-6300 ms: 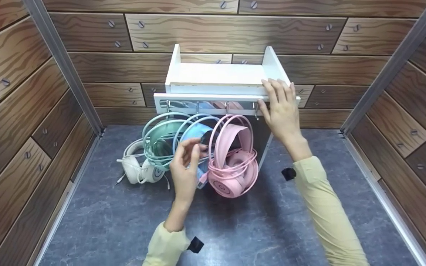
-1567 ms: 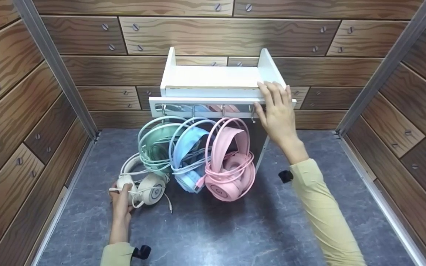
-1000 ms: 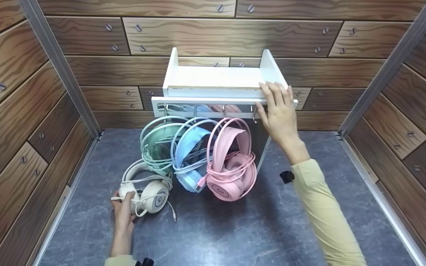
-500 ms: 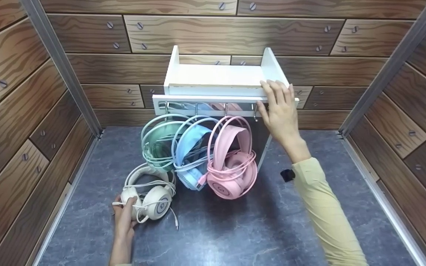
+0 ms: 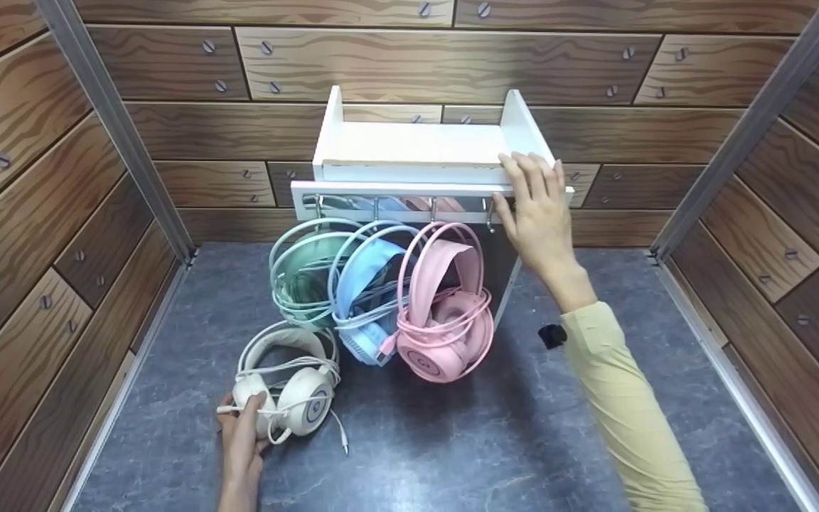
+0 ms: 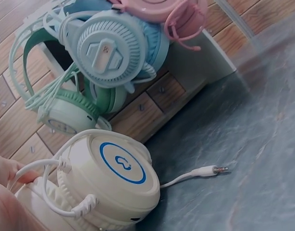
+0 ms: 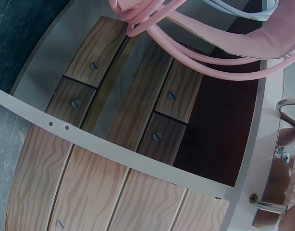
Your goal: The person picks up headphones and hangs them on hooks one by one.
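My left hand [image 5: 241, 434] grips a pair of white headphones [image 5: 306, 400] by the left ear cup, thumb across its front. Their cable is wound about them, and a loose plug [image 6: 219, 169] sticks out in the left wrist view. Straight fingers of my right hand [image 5: 539, 213] rest over the right end of a white rack [image 5: 409, 142], its thumb at the hook rail [image 5: 352, 188]. Green headphones [image 5: 310, 274], blue headphones [image 5: 363, 299] and pink headphones [image 5: 445, 331] hang side by side from that rail. The rightmost hook [image 5: 490, 219], beside my right thumb, holds nothing.
The rack stands on a dark grey marbled surface [image 5: 409, 455] close to the wood-patterned back wall [image 5: 445, 64]. Similar panels with metal corner strips rise at left and right. The rack's side frame [image 7: 114, 149] shows in the right wrist view.
My left hand left the hanging headphones, took hold of the white pair and drew it from beside the rack toward the front. My right hand stays on the rack.
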`<state>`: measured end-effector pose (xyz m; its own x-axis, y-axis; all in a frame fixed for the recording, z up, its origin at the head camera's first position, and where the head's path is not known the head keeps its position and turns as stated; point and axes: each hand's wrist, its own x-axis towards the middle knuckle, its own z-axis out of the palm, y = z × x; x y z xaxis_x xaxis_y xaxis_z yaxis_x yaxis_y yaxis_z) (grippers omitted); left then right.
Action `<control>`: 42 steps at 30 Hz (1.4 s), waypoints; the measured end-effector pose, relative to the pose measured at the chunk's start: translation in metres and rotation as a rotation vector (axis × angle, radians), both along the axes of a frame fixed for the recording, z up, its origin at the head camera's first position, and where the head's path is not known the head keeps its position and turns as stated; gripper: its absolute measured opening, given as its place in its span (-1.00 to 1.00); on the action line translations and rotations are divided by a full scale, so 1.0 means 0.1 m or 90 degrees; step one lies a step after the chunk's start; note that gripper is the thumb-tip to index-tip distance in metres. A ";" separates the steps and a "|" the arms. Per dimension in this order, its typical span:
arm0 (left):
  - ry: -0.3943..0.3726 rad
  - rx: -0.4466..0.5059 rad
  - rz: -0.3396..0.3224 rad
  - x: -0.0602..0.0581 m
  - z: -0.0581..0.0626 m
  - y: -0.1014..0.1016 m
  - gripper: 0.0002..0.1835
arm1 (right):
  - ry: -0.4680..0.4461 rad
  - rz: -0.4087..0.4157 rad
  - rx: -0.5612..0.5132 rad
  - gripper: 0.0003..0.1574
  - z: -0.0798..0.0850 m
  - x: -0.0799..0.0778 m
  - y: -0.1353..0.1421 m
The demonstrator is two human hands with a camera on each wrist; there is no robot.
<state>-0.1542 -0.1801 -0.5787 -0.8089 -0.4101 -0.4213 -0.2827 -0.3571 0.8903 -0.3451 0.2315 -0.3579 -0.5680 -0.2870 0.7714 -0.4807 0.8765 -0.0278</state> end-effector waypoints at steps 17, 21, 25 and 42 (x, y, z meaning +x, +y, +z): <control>-0.013 0.030 0.041 0.28 -0.03 0.18 -0.09 | 0.004 0.007 -0.005 -0.37 0.00 0.00 -0.01; -0.025 0.026 0.040 0.29 -0.03 0.16 -0.04 | 0.003 0.002 -0.002 -0.36 0.00 0.00 0.00; -0.022 0.009 0.043 0.31 -0.04 0.07 -0.03 | -0.001 -0.001 -0.002 -0.36 0.00 0.01 -0.01; -0.081 -0.092 -0.089 -0.02 -0.12 -0.61 -0.23 | -0.005 -0.002 -0.002 -0.35 -0.01 0.00 -0.01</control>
<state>-0.1564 -0.2413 -0.5904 -0.8062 -0.3609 -0.4688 -0.4342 -0.1774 0.8832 -0.3451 0.2305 -0.3584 -0.5753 -0.2827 0.7675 -0.4771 0.8782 -0.0341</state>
